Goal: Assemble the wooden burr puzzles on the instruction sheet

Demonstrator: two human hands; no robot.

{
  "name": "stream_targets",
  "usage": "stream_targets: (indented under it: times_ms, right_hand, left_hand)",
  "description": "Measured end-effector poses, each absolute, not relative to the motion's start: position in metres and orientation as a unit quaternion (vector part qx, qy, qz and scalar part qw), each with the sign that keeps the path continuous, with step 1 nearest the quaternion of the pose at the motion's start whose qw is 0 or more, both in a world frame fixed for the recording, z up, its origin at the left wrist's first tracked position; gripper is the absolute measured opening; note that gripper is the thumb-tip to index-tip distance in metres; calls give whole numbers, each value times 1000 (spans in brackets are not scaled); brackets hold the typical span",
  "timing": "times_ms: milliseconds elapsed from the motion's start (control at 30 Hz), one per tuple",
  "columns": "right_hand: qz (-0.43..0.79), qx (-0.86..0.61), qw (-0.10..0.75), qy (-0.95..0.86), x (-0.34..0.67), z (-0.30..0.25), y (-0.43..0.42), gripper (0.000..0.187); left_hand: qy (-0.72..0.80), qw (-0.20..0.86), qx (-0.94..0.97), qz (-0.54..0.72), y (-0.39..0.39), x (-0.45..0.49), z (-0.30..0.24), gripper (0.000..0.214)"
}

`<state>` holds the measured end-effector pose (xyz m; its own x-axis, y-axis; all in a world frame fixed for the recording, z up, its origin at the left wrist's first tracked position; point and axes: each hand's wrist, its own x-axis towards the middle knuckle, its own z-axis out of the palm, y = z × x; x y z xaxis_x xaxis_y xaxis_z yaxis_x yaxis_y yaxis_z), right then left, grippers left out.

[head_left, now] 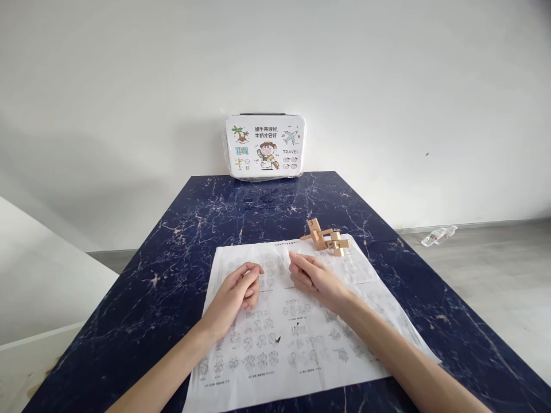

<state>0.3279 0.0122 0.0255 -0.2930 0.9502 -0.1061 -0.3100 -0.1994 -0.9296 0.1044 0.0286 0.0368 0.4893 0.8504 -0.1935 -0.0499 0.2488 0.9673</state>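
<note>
A large white printed sheet [301,344] with small diagrams lies on the dark blue marble table [172,246]. My left hand [236,292] rests on the sheet with its fingers curled loosely inward, holding nothing. My right hand [312,278] lies on the sheet too, fingers bent and together, with nothing in them. A wooden interlocking puzzle [326,236] of pale bars sits at the sheet's far right corner, a short way beyond my right hand and apart from it.
A white case [264,146] with cartoon travel pictures stands upright at the table's far edge against the wall. A clear plastic bottle [438,235] lies on the grey floor to the right. A white surface [38,287] lies to the left.
</note>
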Motion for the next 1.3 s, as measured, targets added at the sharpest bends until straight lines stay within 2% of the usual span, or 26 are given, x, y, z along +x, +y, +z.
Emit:
stream_targets:
  times_ms: [400, 733, 1067, 1300]
  right_hand:
    - [683, -339, 558, -327, 331, 16, 16, 60]
    - [663, -288, 658, -209, 335, 12, 20, 50]
    - [649, -233, 720, -74, 343, 10, 23, 52]
    - [651, -211, 728, -37, 351, 4, 27, 45]
  left_hand:
    - [385, 689, 524, 321, 30, 103, 37, 35]
    - [384, 690, 525, 318, 29, 102, 39, 34]
    - [380, 689, 528, 319, 29, 103, 38, 34]
    - [386, 689, 525, 317, 29, 103, 40, 34]
